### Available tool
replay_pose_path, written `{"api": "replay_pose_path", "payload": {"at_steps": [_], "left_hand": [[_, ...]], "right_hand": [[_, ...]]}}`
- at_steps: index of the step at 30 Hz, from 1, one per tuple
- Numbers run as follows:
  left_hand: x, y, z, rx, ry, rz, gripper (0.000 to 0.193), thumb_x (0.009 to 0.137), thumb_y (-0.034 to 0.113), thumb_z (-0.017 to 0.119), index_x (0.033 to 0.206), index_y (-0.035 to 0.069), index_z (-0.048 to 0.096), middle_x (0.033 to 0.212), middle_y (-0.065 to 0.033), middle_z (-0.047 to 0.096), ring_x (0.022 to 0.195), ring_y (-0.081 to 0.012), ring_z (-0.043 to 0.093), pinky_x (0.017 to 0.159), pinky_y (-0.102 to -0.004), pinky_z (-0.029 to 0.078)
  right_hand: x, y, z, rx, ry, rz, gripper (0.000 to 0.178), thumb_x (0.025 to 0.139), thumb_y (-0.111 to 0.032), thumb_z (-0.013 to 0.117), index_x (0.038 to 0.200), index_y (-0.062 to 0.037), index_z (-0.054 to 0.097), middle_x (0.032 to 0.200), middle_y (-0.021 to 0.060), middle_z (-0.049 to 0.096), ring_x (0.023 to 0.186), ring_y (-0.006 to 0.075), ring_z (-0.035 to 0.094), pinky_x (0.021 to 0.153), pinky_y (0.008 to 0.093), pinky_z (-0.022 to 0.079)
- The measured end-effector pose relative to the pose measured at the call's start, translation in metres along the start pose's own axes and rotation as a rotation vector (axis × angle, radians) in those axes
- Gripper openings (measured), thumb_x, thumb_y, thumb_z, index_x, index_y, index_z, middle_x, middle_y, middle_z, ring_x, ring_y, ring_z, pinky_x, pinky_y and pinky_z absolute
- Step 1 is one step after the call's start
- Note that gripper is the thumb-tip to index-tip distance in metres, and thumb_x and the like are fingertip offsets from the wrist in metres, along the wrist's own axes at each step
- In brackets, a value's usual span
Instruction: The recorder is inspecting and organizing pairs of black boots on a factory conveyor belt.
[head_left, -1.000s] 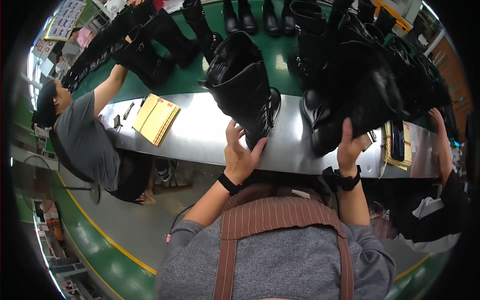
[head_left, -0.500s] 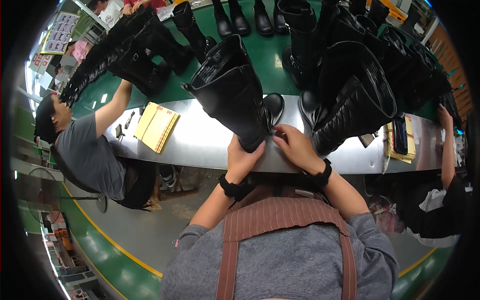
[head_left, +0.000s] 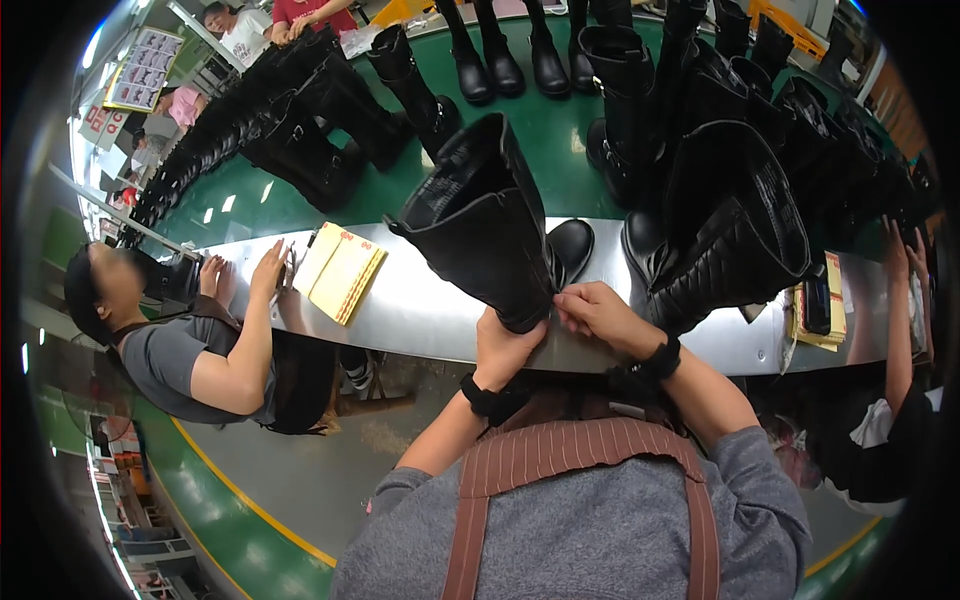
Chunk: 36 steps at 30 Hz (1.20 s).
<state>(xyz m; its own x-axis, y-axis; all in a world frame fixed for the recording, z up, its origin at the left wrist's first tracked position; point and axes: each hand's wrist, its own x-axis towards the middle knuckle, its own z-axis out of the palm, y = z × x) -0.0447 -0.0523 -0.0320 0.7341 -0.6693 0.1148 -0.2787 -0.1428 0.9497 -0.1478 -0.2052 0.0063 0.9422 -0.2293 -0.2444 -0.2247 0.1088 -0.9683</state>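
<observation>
Both forearms came up from the lower edge, elbows bent, wrists close together at the near rim of the long steel workbench (head_left: 420,320). The left hand (head_left: 503,345) was cupped under the lower end of the tall black leather boot (head_left: 490,235), fingers curled and gripping it; the right hand (head_left: 598,312) was bunched beside it, fingertips pinched on the boot's edge near the back seam. The boot lay tilted on the bench, its open shaft pointing away and left, its rounded toe (head_left: 570,245) resting on the steel. A second tall black quilted boot (head_left: 735,235) stood just right of it, untouched. A flat yellow rectangular pad (head_left: 340,272) lay on the bench to the left, near a seated co-worker's hand (head_left: 268,268). A white chart with rows of small dark pictures (head_left: 140,68) hung far upper left. A small yellow stack with a dark object on it (head_left: 822,305) sat at the bench's right end. Against the frame half a second earlier, the hands kept the same paired grip; the boot's shaft leaned further left, and the co-worker's arm had dropped from the green belt onto the bench.
</observation>
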Motion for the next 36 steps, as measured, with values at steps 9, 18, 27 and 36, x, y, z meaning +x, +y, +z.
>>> {"api": "replay_pose_path", "payload": {"at_steps": [9, 18, 27, 36], "left_hand": [[0.021, 0.008, -0.006, 0.007, -0.006, -0.103, 0.033, 0.071, 0.011, 0.078, 0.100, 0.003, 0.065, 0.091, -0.0070, 0.070, 0.085, -0.0145, 0.066, 0.076, -0.0298, 0.052], [0.021, -0.018, -0.009, -0.120, -0.075, -0.079, 0.037, 0.070, 0.013, 0.080, 0.101, 0.000, 0.065, 0.094, -0.0087, 0.070, 0.088, -0.0148, 0.066, 0.079, -0.0293, 0.051], [0.019, -0.008, -0.009, 0.005, -0.058, 0.031, 0.039, 0.071, 0.011, 0.081, 0.103, 0.000, 0.064, 0.095, -0.0102, 0.070, 0.087, -0.0155, 0.066, 0.080, -0.0305, 0.051], [0.008, -0.007, 0.006, -0.008, 0.063, 0.071, 0.043, 0.071, 0.013, 0.080, 0.108, 0.000, 0.061, 0.098, -0.0131, 0.070, 0.090, -0.0203, 0.067, 0.080, -0.0316, 0.051]], "right_hand": [[0.011, -0.051, 0.003, -0.019, 0.019, -0.155, 0.030, 0.097, -0.022, 0.051, 0.073, -0.0036, 0.058, 0.060, -0.0002, 0.053, 0.051, 0.0070, 0.048, 0.048, 0.0224, 0.038], [0.011, 0.017, 0.000, -0.277, 0.164, -0.359, 0.026, 0.094, -0.020, 0.054, 0.077, -0.0009, 0.059, 0.064, 0.0044, 0.057, 0.060, 0.0123, 0.056, 0.054, 0.0289, 0.042], [-0.051, -0.103, -0.017, 0.203, 0.004, -0.691, 0.031, 0.099, -0.023, 0.049, 0.076, -0.0044, 0.059, 0.067, 0.0009, 0.059, 0.053, 0.0044, 0.050, 0.048, 0.0200, 0.040], [-0.054, -0.074, -0.020, 0.101, 0.014, -0.543, 0.028, 0.101, -0.022, 0.046, 0.092, -0.0023, 0.063, 0.082, 0.0022, 0.064, 0.065, 0.0055, 0.056, 0.059, 0.0198, 0.044]]}}
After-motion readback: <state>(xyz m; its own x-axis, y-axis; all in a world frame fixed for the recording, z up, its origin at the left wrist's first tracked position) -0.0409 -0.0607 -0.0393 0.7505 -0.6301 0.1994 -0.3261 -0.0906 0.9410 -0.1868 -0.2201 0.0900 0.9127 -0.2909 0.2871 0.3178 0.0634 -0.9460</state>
